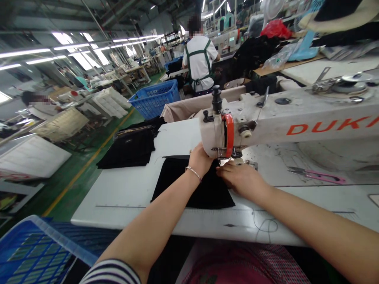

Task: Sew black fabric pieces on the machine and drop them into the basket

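Observation:
A black piece of fabric (180, 183) lies flat on the white sewing table (124, 189), its far end under the head of a white sewing machine (296, 120). My left hand (200, 159), with a bracelet at the wrist, rests on the fabric right below the machine head, fingers hidden behind it. My right hand (239, 177) lies on the fabric's right edge by the needle area, fingers closed together and pressing the cloth down.
A stack of black fabric pieces (130, 146) sits at the table's far left. Pink thread snips (318, 174) lie to the right. Blue plastic baskets stand at the lower left (32, 252) and beyond the table (155, 98). A person in a green apron (199, 59) works further back.

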Available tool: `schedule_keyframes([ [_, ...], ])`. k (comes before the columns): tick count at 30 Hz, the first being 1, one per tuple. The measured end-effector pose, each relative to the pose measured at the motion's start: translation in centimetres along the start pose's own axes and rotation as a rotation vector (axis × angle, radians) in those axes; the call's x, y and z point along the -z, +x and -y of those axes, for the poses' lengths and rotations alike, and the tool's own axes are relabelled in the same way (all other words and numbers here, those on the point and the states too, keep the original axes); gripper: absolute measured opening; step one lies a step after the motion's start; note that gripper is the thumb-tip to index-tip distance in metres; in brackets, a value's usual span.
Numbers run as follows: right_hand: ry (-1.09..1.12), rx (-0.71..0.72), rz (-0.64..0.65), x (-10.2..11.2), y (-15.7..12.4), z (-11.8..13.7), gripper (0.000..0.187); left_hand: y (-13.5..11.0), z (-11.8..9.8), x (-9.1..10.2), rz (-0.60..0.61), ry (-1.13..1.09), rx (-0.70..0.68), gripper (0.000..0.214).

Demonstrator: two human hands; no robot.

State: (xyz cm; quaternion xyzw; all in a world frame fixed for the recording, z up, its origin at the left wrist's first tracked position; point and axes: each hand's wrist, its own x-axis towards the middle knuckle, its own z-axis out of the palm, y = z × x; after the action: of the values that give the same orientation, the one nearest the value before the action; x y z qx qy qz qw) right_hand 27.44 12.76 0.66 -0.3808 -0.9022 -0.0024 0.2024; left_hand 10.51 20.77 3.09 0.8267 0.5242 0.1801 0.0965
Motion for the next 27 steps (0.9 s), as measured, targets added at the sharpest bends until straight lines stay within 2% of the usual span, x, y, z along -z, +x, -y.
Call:
schedule_keyframes([
  [4,0.012,0.039,-0.022,0.2,-1.2,0.6,0.024,-4.0,-0.8,0.4,0.017,-0.006,-0.119,0.009],
  [7,0.03,0.041,-0.043,0.0,-1.8,0.7,0.024,-6.6,-0.8,0.5,0.064,0.013,-0.273,0.021],
  [9,0.044,0.035,-0.05,0.0,-1.9,0.6,0.023,-7.3,-0.6,0.4,0.078,0.042,-0.356,0.03],
  [16,0.01,0.028,-0.049,0.2,-1.6,1.2,0.028,-6.0,0.8,0.9,0.1,0.034,-0.476,0.029],
  [27,-0.019,0.036,-0.067,0.1,-1.7,1.6,0.028,-5.5,0.7,1.4,0.131,-0.042,-0.439,0.028],
])
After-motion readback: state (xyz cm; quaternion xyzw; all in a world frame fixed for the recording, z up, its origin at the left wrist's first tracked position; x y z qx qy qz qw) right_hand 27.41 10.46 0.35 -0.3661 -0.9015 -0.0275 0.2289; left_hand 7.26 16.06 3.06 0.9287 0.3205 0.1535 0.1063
